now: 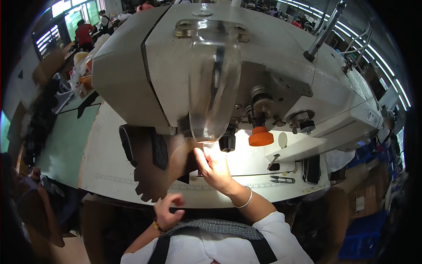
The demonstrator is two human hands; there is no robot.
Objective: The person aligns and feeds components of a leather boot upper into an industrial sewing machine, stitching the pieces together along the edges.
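Observation:
A large white sewing machine (118, 66) stands before me, with a clear plastic guard (214, 88) over its needle area. Under the head lies a brown leather-like piece (151, 180) with a scalloped lower edge and a black patch (160, 152). My right hand (215, 171), a bangle on its wrist, is closed at the piece's right edge, fingertips close below the guard. Just below the scalloped edge, my left hand (169, 212) hovers near the table's front edge. Its thumb and fingers are apart and nothing shows between them. The needle itself is hidden.
Thread snips (282, 180) lie on the white table (105, 154) at the right, beside a ruler strip (246, 185). An orange knob (261, 137) and a black knob (227, 140) hang from the machine. A green table (66, 145) is at the left; people work far behind.

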